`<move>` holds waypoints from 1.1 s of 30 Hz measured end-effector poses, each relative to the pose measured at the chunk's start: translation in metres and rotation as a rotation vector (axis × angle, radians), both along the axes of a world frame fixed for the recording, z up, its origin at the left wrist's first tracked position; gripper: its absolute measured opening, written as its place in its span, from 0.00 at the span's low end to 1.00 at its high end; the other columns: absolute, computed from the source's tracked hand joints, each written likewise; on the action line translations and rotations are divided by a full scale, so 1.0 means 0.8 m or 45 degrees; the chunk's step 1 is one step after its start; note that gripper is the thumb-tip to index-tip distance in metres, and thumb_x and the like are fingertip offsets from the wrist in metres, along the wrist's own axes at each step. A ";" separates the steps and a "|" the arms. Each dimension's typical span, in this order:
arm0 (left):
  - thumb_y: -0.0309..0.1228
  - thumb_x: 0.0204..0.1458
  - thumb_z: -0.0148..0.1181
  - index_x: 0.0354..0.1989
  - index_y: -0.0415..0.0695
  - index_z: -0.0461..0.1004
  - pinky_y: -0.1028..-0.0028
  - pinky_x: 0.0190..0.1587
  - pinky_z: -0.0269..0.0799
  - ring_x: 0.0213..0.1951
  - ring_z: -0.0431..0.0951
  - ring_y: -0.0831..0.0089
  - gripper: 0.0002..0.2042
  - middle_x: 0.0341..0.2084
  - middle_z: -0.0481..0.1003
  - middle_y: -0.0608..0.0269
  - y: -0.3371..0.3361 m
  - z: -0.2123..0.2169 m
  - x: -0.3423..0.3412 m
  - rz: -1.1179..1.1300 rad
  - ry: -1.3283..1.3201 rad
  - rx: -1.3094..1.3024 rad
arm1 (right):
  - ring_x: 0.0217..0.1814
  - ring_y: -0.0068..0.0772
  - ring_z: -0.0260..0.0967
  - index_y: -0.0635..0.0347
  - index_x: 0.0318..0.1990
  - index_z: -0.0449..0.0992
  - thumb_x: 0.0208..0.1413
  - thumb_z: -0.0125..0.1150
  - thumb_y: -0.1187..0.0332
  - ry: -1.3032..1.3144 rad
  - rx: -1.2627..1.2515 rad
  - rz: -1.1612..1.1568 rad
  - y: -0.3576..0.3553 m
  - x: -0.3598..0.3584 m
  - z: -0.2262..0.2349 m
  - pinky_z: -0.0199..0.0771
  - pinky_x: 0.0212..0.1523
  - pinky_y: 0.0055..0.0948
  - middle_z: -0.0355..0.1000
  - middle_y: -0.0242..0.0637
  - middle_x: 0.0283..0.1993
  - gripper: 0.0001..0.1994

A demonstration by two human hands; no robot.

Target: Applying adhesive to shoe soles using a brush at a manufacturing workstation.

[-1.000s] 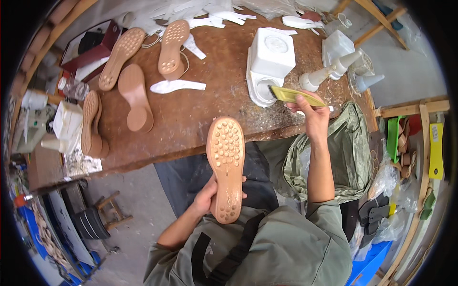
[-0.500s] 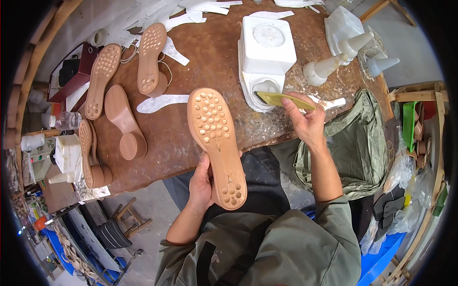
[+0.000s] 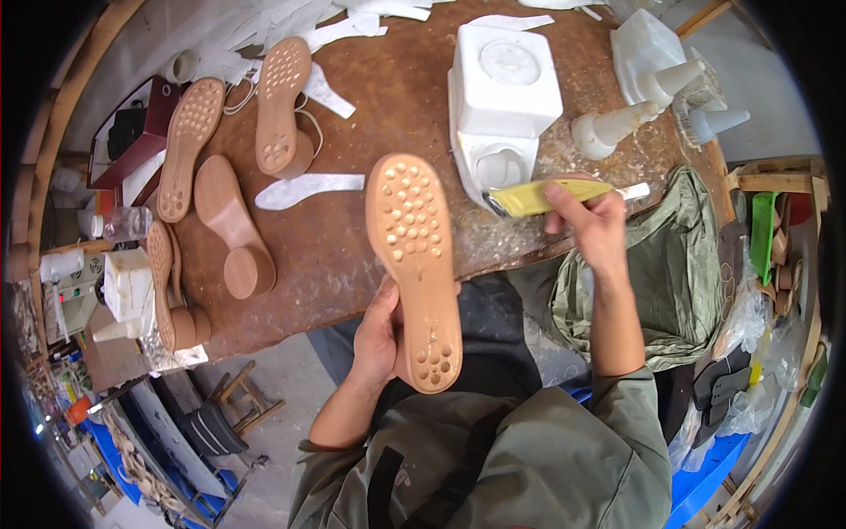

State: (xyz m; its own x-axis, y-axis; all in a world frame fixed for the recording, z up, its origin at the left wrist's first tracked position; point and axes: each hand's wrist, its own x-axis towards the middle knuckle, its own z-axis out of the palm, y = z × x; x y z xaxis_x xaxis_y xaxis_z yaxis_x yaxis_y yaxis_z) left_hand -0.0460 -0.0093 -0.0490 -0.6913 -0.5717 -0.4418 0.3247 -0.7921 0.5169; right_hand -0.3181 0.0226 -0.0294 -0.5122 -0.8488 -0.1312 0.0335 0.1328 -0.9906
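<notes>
A tan heeled shoe sole (image 3: 412, 291) is upright in front of me, its face covered with round dimples at the toe and the heel. My left hand (image 3: 377, 339) is closed around its left side near the heel, with some fingers hidden behind it. In my right hand (image 3: 590, 227) is a flat brush (image 3: 533, 197) with a yellow-green handle. Its dark bristles point left, beside the front rim of a white plastic container (image 3: 507, 84) with a round cup opening. Brush and sole are apart.
Several similar soles (image 3: 231, 216) stand or lie on the left of the brown table (image 3: 388, 79). A white insole-shaped piece (image 3: 304, 189) lies between them and me. Cone-shaped nozzles (image 3: 612, 128) stand at the right, above a crumpled green cloth (image 3: 661, 291) at the table's edge.
My right hand has drawn the brush out of the container's cup opening, toward me and slightly right. The sole in my left hand has shifted a little to the right.
</notes>
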 end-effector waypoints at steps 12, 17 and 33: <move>0.53 0.54 0.43 0.62 0.32 0.51 0.60 0.53 0.68 0.52 0.70 0.49 0.37 0.52 0.66 0.39 0.028 0.087 -0.007 -0.190 0.153 -0.293 | 0.19 0.25 0.68 0.74 0.38 0.73 0.53 0.59 0.75 0.343 -0.531 0.241 0.028 0.095 0.112 0.67 0.17 0.21 0.73 0.46 0.28 0.09; 0.54 0.52 0.45 0.61 0.30 0.51 0.60 0.54 0.67 0.51 0.71 0.49 0.39 0.53 0.65 0.39 0.048 0.105 0.010 -0.183 0.104 -0.337 | 0.22 0.22 0.70 0.72 0.38 0.77 0.50 0.64 0.76 0.376 -0.784 0.139 0.041 0.105 0.123 0.66 0.19 0.18 0.75 0.41 0.26 0.09; 0.48 0.56 0.42 0.62 0.32 0.51 0.64 0.57 0.63 0.55 0.68 0.59 0.33 0.55 0.65 0.46 0.077 0.141 0.039 -0.042 -0.037 -0.584 | 0.19 0.35 0.72 0.73 0.30 0.76 0.41 0.66 0.79 0.549 -0.831 0.356 0.116 0.134 0.139 0.71 0.20 0.26 0.74 0.42 0.24 0.07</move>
